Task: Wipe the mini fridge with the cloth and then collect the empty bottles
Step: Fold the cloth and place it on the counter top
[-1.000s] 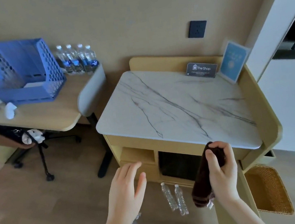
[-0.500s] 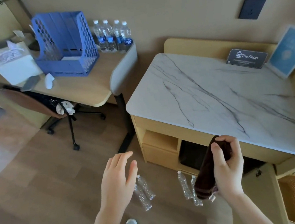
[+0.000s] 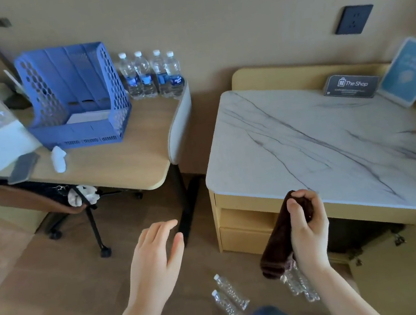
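At far left, on the wooden counter (image 3: 112,168), stand a blue file rack (image 3: 74,96) and four full water bottles (image 3: 151,75), side by side against the wall. Left hand (image 3: 157,260): grip open, fingers spread, holding nothing, above bare floor. Empty bottles (image 3: 230,297): two lie side by side on the floor below that hand; more lie partly hidden under the right wrist. Right hand (image 3: 307,231): grip closed on the brown cloth (image 3: 282,240), which hangs down rolled. Mini fridge (image 3: 357,235): dark recess under the marble counter (image 3: 327,140), cabinet door open, just right of the cloth. Judgement: wiping step not visibly begun. Next move calls for lowering the cloth into the recess and pressing it flat to the fridge face.
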Motion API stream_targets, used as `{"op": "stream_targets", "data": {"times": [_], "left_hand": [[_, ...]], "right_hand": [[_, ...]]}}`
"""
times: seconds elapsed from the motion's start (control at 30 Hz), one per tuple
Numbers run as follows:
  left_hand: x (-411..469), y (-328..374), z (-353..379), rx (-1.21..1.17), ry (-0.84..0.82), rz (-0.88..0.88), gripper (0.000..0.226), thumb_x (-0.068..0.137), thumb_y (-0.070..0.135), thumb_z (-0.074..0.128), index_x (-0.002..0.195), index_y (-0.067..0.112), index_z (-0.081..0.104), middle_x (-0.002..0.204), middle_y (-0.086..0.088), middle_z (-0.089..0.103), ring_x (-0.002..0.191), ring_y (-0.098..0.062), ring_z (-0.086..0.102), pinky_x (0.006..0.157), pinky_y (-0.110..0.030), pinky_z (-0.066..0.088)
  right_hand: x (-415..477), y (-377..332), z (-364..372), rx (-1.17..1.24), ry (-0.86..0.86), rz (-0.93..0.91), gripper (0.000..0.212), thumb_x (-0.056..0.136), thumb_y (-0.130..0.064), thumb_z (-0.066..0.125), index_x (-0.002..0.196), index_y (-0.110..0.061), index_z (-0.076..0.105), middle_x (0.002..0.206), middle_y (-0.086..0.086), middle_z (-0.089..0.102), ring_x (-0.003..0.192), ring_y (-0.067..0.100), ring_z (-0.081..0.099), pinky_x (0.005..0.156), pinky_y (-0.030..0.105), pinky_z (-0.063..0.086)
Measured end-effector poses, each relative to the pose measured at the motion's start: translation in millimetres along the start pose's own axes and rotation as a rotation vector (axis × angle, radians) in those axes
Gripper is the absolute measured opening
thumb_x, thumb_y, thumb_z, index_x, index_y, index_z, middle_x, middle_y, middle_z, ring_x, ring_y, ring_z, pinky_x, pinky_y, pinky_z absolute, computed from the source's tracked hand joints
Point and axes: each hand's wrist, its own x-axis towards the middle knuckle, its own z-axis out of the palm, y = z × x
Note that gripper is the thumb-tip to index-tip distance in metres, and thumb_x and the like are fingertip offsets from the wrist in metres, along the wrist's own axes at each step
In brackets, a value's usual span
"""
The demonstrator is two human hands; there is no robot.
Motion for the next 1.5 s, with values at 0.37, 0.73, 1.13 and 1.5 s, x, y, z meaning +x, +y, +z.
{"op": "stream_targets", "data": {"times": [0.37, 0.73, 1.13, 1.5], "left_hand": [[95, 6, 45, -0.084, -0.038, 0.075, 0.025, 0.098, 0.022, 0.06, 0.117, 0.011, 0.069, 0.113, 0.002, 0.068, 0.105, -0.016, 0.061, 0.081, -0.024, 0.047], [231, 69, 120, -0.063, -0.015, 0.026, 0.029, 0.097, 0.028, 0.054, 0.118, 0.013, 0.069, 0.112, 0.004, 0.068, 0.103, -0.007, 0.057, 0.082, -0.011, 0.038], [324, 73, 174, -0.076, -0.219, 0.095, 0.042, 0.098, 0.042, 0.043, 0.12, 0.015, 0.067, 0.114, 0.006, 0.066, 0.109, -0.013, 0.06, 0.084, -0.027, 0.052], [361, 36, 185, -0.126, -0.405, 0.237, 0.027, 0.099, 0.026, 0.058, 0.123, 0.016, 0.065, 0.116, 0.006, 0.064, 0.113, -0.012, 0.057, 0.091, -0.027, 0.05]], "right_hand": [[102, 8, 32, -0.081, 0.052, -0.049, 0.015, 0.089, -0.02, 0.055, 0.087, -0.034, 0.058, 0.08, -0.022, 0.06, 0.073, 0.0, 0.055, 0.067, 0.013, 0.045], [266, 50, 53, -0.076, -0.085, 0.055, 0.006, 0.087, -0.022, 0.055, 0.091, -0.027, 0.058, 0.084, -0.015, 0.06, 0.077, 0.007, 0.056, 0.071, 0.026, 0.046], [331, 145, 94, -0.707, -0.515, 0.015, 0.015, 0.094, -0.026, 0.058, 0.099, -0.038, 0.051, 0.099, -0.008, 0.037, 0.094, 0.014, 0.048, 0.079, 0.022, 0.046], [326, 149, 107, -1.035, -0.504, 0.135, 0.058, 0.093, -0.052, 0.054, 0.145, -0.034, 0.035, 0.124, -0.003, 0.053, 0.115, 0.021, 0.049, 0.093, 0.035, 0.046]]}}
